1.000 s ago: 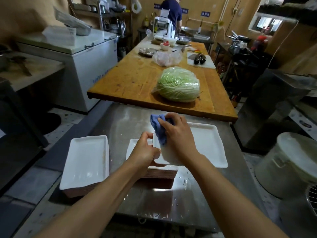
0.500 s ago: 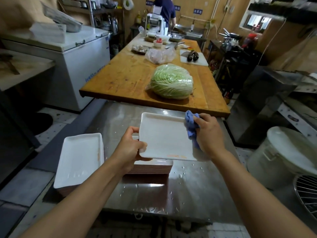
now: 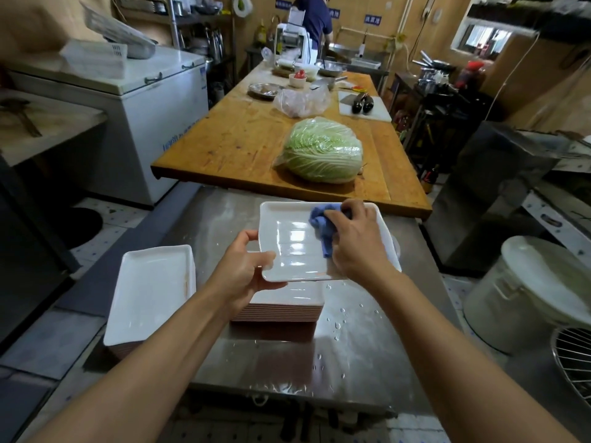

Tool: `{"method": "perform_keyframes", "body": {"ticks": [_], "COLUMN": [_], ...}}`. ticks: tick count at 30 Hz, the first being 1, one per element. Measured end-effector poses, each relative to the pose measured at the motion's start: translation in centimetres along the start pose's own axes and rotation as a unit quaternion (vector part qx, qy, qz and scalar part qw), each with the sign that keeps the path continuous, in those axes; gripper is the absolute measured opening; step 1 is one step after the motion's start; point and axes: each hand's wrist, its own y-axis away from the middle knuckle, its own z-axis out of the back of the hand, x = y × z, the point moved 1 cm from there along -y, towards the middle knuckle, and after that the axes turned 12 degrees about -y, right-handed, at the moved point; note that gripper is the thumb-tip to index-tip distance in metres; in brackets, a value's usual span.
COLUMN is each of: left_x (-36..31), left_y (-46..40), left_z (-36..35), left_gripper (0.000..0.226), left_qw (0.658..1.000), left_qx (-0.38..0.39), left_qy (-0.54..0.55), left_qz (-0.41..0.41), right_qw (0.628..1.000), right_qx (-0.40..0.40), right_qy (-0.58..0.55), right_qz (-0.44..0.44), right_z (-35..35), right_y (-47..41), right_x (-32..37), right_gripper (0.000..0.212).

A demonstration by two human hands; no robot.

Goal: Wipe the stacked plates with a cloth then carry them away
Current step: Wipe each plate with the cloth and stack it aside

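My left hand (image 3: 246, 270) grips the near left corner of a white rectangular plate (image 3: 287, 247), held face up above a stack of similar plates (image 3: 281, 310) on the wet steel table (image 3: 367, 340). My right hand (image 3: 355, 241) holds a bunched blue cloth (image 3: 321, 225) and presses it onto the plate's inner surface, right of centre. A second stack of white plates (image 3: 152, 292) sits at the table's left edge, its top plate facing up.
A wooden table (image 3: 236, 145) lies beyond, bearing a wrapped cabbage (image 3: 323, 150), bags, bowls and a cutting board. A person (image 3: 311, 17) works at its far end. A white chest freezer (image 3: 144, 107) stands left. A lidded white bucket (image 3: 524, 295) and a wire rack (image 3: 572, 362) are at right.
The plate went from tilted on edge to lying flat and face up. My right hand moved the cloth from the plate's right edge onto its inner surface. My left hand kept its grip.
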Motion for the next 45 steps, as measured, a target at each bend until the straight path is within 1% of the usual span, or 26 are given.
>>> {"method": "perform_keyframes", "body": {"ticks": [2, 5, 7, 9, 12, 14, 16, 19, 22, 26, 30, 33, 37, 40, 42, 45], "left_x": [-0.3, -0.6, -0.6, -0.7, -0.8, -0.9, -1.0, -0.9, -0.9, -1.3, -1.6, -1.7, -2.0, -2.5, -2.7, -2.7], "left_y": [0.0, 0.1, 0.1, 0.0, -0.3, -0.5, -0.8, -1.2, -1.4, -1.7, -1.8, -1.8, -1.9, -1.8, -1.8, -2.0], "left_z": [0.1, 0.1, 0.3, 0.7, 0.9, 0.8, 0.8, 0.6, 0.7, 1.9, 2.7, 3.1, 3.7, 4.2, 4.4, 4.5], "left_gripper": [0.026, 0.019, 0.016, 0.014, 0.015, 0.015, 0.017, 0.020, 0.019, 0.020, 0.020, 0.022, 0.025, 0.026, 0.028, 0.027], "left_qw": [1.000, 0.999, 0.999, 0.998, 0.997, 0.997, 0.996, 0.996, 0.995, 0.993, 0.993, 0.992, 0.991, 0.990, 0.988, 0.988], "left_qx": [0.002, 0.010, 0.007, -0.009, -0.029, -0.046, -0.060, -0.072, -0.094, -0.111, -0.105, -0.105, -0.111, -0.101, -0.098, -0.112], "left_qy": [-0.002, -0.012, 0.001, 0.009, 0.019, 0.026, 0.019, -0.010, -0.013, -0.022, -0.042, -0.060, -0.072, -0.092, -0.108, -0.098], "left_qz": [-0.012, -0.032, -0.043, -0.056, -0.067, -0.063, -0.057, -0.047, -0.030, -0.020, -0.020, -0.022, -0.022, -0.038, -0.047, -0.034], "right_qw": [0.998, 0.993, 0.989, 0.979, 0.968, 0.968, 0.972, 0.978, 0.981, 0.980, 0.973, 0.972, 0.974, 0.979, 0.979, 0.973], "right_qx": [0.016, 0.035, 0.058, 0.084, 0.114, 0.111, 0.091, 0.034, -0.020, -0.076, -0.097, -0.099, -0.060, -0.013, 0.010, -0.004], "right_qy": [-0.048, -0.073, -0.078, -0.120, -0.169, -0.173, -0.140, -0.069, -0.008, 0.047, 0.068, 0.083, 0.110, 0.124, 0.129, 0.124], "right_qz": [0.045, 0.091, 0.112, 0.139, 0.145, 0.143, 0.164, 0.193, 0.193, 0.180, 0.196, 0.195, 0.190, 0.163, 0.160, 0.193], "right_z": [-0.9, -2.0, -2.4, -2.4, -2.3, -2.2, -2.1, -2.0, -1.2, 0.3, 0.9, 1.1, 1.1, 1.1, 1.1, 1.0], "right_y": [-0.3, -0.8, -0.4, 0.6, 2.1, 2.7, 3.4, 4.4, 4.9, 5.6, 6.0, 5.9, 5.5, 4.9, 4.5, 4.1], "right_x": [1.8, 4.1, 4.9, 5.2, 5.2, 5.1, 5.1, 4.3, 2.4, -1.6, -3.5, -3.5, -3.1, -3.1, -2.7, -2.0], "right_gripper": [0.048, 0.051, 0.045, 0.036, 0.031, 0.032, 0.037, 0.041, 0.046, 0.044, 0.040, 0.039, 0.041, 0.053, 0.058, 0.050]}}
